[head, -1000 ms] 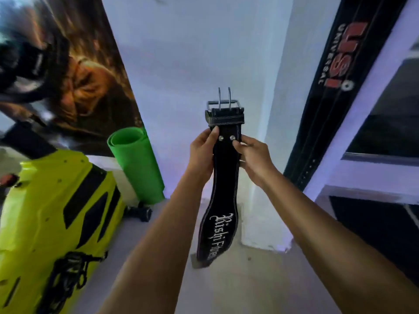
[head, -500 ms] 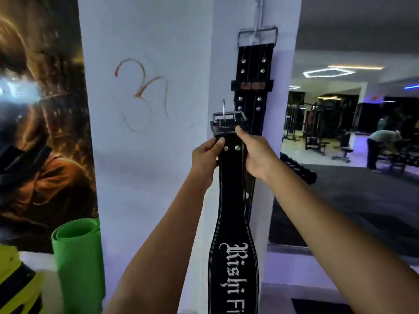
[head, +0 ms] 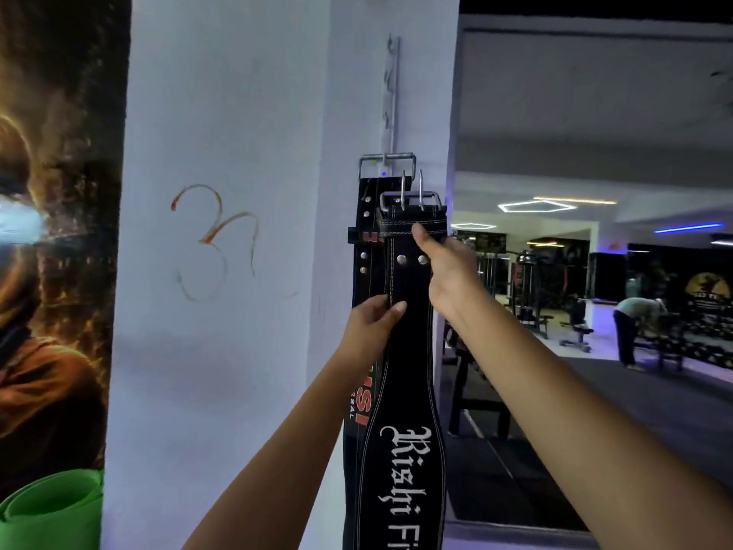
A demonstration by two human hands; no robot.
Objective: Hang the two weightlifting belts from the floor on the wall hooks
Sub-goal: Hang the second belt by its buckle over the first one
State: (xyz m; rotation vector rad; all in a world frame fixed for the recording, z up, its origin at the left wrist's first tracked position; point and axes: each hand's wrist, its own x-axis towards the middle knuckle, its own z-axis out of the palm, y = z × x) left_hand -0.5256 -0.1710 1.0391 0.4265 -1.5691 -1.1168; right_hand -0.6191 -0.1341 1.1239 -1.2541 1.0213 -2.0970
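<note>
White pillar [head: 222,351]: fills the middle of the view, with a faded reddish scrawl on its face; a poster covers the wall to its left.
Held belt [head: 408,351]: black with white stitching and white gothic lettering, long axis vertical, buckle end up, wide part running down out of view; it is raised in front of the pillar's right edge, overlapping the hung belt.
Hung belt [head: 367,271]: black with red lettering, also vertical, its steel buckle caught on the hook rail.
Hook rail [head: 390,93]: narrow metal strip running up the pillar's corner.
Right hand [head: 448,271]: clamped on the held belt's right edge just under the buckle, thumb on the stitched loop.
Left hand [head: 373,319]: pinching the left edge lower down.
Held belt's buckle [head: 410,200]: prongs pointing up, just below the hung buckle.
</note>
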